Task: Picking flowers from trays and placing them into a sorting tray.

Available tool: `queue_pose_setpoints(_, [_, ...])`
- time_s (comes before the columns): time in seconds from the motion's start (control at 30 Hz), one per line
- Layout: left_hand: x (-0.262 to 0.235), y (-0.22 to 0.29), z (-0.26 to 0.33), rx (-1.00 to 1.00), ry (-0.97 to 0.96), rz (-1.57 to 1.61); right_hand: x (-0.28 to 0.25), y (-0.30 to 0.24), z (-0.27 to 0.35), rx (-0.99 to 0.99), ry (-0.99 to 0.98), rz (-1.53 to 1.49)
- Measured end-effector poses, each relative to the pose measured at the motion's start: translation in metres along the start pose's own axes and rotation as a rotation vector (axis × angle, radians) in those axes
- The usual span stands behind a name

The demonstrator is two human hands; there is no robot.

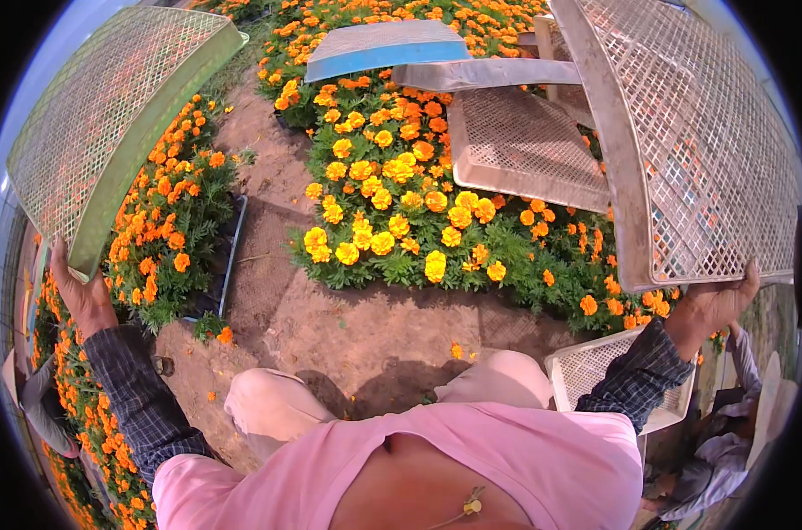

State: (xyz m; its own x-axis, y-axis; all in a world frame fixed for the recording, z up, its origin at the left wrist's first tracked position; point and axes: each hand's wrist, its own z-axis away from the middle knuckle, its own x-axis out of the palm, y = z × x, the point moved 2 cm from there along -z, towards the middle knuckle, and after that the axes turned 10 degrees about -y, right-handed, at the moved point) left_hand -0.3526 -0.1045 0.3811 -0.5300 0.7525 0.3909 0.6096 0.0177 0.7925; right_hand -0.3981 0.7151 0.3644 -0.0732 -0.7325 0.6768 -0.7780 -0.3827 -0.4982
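Observation:
My left hand [87, 299] grips the lower corner of a green plastic mesh tray [123, 97], raised and tilted on the left. On the right, my right hand [717, 305] is closed around the bottom edge of a large greyish-brown mesh tray [710, 141], also held up; most of its fingers are hidden behind the rim. Both arms are spread wide. Orange marigolds [158, 221] stand below the green tray, and yellow marigolds [383, 208] fill the bed ahead of me. Flowers show blurrily through the mesh of both trays.
Over the far flowers lie a blue-rimmed tray [388, 60] and a beige mesh tray [525, 146]. A white tray [595, 369] is beside my right knee. Bare soil [374, 331] runs between the beds. Other people are bent at the right [723, 450] and far left [46, 411].

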Motion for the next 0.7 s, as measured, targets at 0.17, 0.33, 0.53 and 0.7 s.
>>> queue_pose_setpoints(0.17, [-0.026, -0.006, 0.018, -0.057, 0.029, -0.118, 0.057, -0.002, -0.027, -0.296, 0.025, 0.224])
queue_pose_setpoints(0.33, [-0.012, -0.027, 0.039, -0.055, 0.008, -0.178, 0.093, 0.035, -0.081, -0.317, 0.100, 0.195])
queue_pose_setpoints(0.53, [0.013, -0.060, 0.056, -0.142, 0.005, -0.174, 0.056, 0.181, -0.184, 0.202, 0.026, 0.149])
queue_pose_setpoints(0.7, [-0.003, -0.054, 0.058, -0.162, 0.020, -0.184, 0.035, 0.280, -0.016, 0.961, -0.265, 0.262])
